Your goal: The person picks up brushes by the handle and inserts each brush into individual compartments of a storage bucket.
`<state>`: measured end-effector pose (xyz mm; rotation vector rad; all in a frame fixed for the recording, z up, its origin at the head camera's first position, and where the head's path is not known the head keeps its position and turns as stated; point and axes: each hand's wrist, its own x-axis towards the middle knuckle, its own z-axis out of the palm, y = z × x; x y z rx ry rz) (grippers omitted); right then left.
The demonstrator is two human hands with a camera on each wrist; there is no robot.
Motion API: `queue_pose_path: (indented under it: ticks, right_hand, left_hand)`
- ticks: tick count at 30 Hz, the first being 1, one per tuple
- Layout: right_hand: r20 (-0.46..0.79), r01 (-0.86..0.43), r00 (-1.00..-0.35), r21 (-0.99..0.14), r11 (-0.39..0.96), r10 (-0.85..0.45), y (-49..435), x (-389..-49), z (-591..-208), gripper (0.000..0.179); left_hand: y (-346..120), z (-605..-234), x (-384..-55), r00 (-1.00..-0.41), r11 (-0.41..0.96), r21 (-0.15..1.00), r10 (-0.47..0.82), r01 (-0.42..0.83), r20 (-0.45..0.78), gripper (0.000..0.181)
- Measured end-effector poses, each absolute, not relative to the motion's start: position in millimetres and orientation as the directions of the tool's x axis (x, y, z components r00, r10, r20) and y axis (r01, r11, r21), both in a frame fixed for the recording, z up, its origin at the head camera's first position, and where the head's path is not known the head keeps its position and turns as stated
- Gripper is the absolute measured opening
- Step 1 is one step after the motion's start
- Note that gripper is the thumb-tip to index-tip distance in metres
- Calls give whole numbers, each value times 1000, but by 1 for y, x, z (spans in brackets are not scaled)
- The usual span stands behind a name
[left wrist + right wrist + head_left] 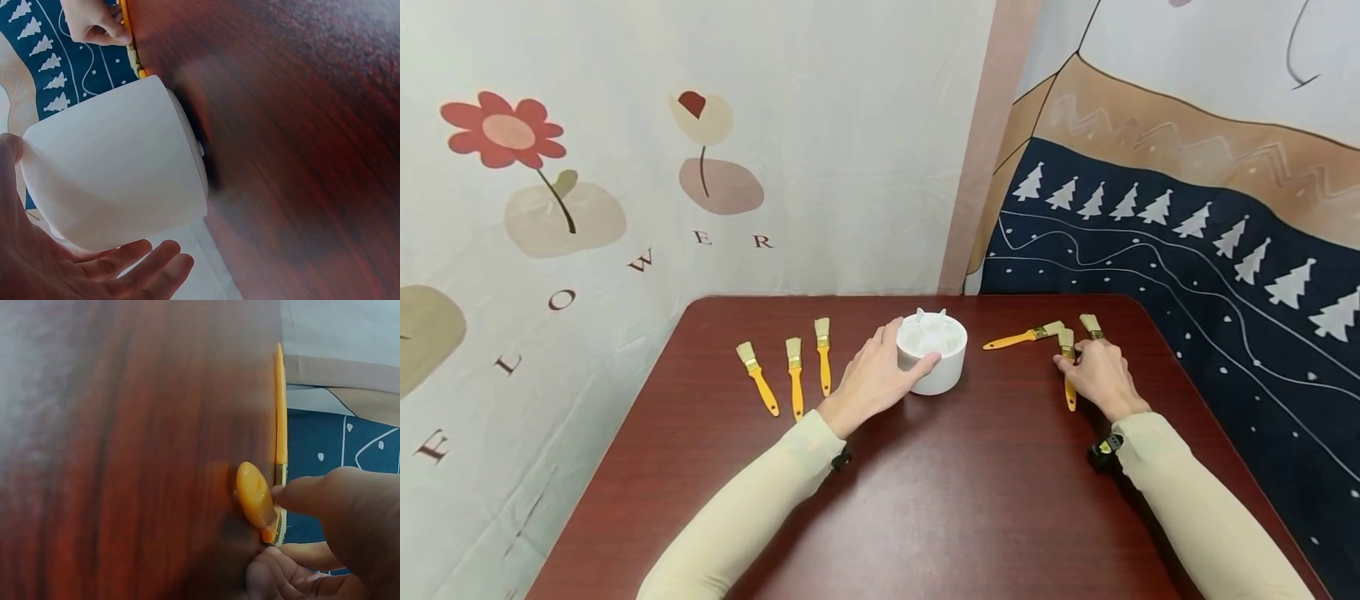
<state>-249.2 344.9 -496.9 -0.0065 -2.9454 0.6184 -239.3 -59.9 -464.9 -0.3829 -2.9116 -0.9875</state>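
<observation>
A round white tub (942, 377) stands on the table, its top a pale insert with two small pointed ears. My left hand (880, 367) grips its left side, thumb across the front and fingers round the back; in the left wrist view the tub's smooth wall (119, 169) fills the space before the palm. On the right, my right hand (1102, 377) pinches a flat paintbrush (1070, 393) with a yellow handle near its metal band. Another brush (1090, 323) shows only its bristle end beyond the fingers. A third brush (1011, 340) lies slantwise just left of them.
Left of the tub lie three more yellow-handled brushes: one paintbrush (760, 385), a middle one (795, 379) and one nearer the tub (823, 358). The dark red table (940, 500) ends at the patterned hangings (850, 167) behind.
</observation>
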Motion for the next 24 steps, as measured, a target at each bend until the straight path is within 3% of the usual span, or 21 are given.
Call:
queue_pose_path:
  ticks: [9,17,24]
  right_hand:
    - [114,-4,-992,-428,904,49,344,-254,-494,44]
    - [30,93,-992,-466,880,120,344,-252,-488,53]
    - [54,91,-989,-508,857,137,342,-249,-486,58]
  left_hand:
    - [-62,-465,-239,-967,750,612,227,252,119,104]
    - [-63,-464,-239,-967,743,623,230,247,109,106]
    - [-64,-464,-239,-968,735,634,228,239,100,108]
